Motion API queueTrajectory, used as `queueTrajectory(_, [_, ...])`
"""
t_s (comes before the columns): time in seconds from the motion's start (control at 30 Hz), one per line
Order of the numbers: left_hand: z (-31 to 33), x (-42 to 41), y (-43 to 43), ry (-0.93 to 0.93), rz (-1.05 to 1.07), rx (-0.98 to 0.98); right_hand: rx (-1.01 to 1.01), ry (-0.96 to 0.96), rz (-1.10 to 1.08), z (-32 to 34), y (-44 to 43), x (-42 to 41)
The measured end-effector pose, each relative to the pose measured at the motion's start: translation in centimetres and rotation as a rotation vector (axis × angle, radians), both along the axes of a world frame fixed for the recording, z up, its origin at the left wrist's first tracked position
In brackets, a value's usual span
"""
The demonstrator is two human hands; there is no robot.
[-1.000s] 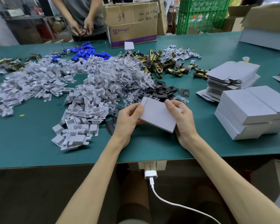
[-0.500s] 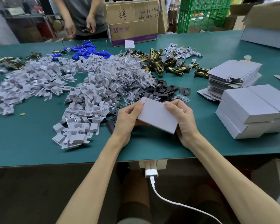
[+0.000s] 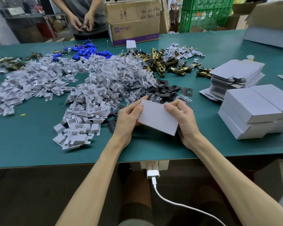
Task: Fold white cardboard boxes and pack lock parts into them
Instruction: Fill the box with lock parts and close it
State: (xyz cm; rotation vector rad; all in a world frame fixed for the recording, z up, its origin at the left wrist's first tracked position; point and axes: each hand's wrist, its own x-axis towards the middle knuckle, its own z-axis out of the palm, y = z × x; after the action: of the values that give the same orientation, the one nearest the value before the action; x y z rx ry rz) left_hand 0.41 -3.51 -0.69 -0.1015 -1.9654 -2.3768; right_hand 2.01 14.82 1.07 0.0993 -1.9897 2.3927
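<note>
Both hands hold one folded white box (image 3: pixel 158 118) just above the green worktop (image 3: pixel 31 144), near its front edge. Left hand (image 3: pixel 129 118) grip pinches the left end; right hand (image 3: pixel 183 119) grip wraps the right end (thumb on top). Finished boxes (image 3: pixel 255 111) stacked to the right.

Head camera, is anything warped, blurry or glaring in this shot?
Head view: wide-angle bows the table edge and stretches the corners; light even, with soft shadow under the white box; the clear bags glint; far background slightly soft.
</note>
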Motion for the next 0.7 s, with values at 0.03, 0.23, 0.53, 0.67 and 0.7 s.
queueTrajectory(0.03, [0.11,0.04,0.02,-0.005,0.000,0.003,-0.001,0.001,-0.001,0.01,-0.01,0.02])
queueTrajectory(0.23, [0.52,0.49,-0.09,-0.012,-0.056,-0.002,-0.040,-0.009,-0.036,0.08,-0.02,0.01])
queueTrajectory(0.53, [0.71,0.70,0.04,0.007,-0.067,-0.064,-0.065,-0.038,-0.065,-0.27,0.01,-0.32])
queueTrajectory(0.67, [0.82,0.68,0.30,-0.026,-0.059,-0.080,-0.030,-0.021,-0.044,-0.65,-0.10,-0.50])
queueTrajectory(0.7, [0.87,0.69,0.39,-0.049,-0.059,-0.061,-0.023,-0.017,-0.036,-0.74,-0.14,-0.53])
